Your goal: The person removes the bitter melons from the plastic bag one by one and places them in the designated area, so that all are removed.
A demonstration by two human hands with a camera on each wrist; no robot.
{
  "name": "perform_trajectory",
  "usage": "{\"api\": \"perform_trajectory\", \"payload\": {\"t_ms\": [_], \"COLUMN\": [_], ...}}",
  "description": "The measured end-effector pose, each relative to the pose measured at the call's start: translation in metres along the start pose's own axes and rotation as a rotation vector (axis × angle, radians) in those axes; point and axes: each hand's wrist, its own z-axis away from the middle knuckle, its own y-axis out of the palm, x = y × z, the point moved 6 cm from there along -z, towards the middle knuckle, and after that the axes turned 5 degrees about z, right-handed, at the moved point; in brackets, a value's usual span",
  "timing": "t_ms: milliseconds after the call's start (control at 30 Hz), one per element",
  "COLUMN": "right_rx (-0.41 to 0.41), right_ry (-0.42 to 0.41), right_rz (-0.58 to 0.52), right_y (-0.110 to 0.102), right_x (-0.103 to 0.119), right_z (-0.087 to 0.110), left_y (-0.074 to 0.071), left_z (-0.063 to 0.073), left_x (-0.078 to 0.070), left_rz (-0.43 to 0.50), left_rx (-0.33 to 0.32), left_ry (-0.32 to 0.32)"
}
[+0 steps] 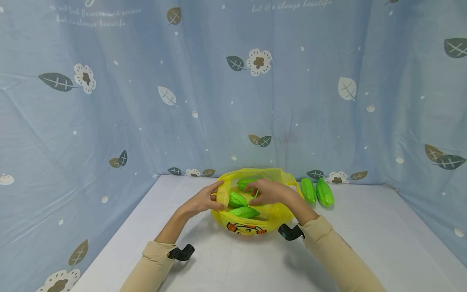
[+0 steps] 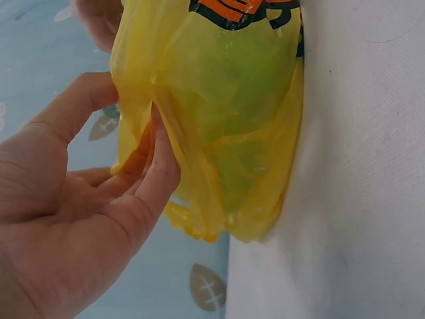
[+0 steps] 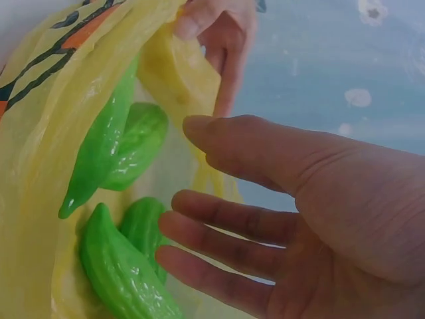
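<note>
While the left hand [image 1: 202, 201] pinches open a translucent yellow plastic bag [image 1: 281, 211], the loose-fingered, empty right hand [image 1: 268, 192] hovers over ridged green gourds [image 1: 243, 212] inside, apparently mid-transfer, and the next move likely calls for gripping one, there or from the glossy green pair [image 1: 324, 192] on the white surface [image 1: 233, 263].

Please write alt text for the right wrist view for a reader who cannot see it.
The right hand, empty with fingers extended, is at the opening of a yellow plastic bag containing four green ridged vegetables. Beyond, the left hand grips the bag's edge before a blue patterned cloth.
</note>
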Motion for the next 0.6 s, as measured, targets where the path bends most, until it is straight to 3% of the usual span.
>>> {"api": "perform_trajectory", "payload": {"t_ms": [300, 600], "right_rx": [0.047, 0.124], "right_ry": [-0.054, -0.073], "right_rz": [-0.061, -0.038], "right_y": [0.01, 0.021], "right_x": [0.006, 0.011], "right_z": [-0.011, -0.02], "left_y": [0.0, -0.001], "left_z": [0.001, 0.002], "left_x": [-0.002, -0.004], "left_rz": [-0.006, -0.018], "left_rx": [0.012, 0.003], "left_ry": [-0.014, -0.007]}}
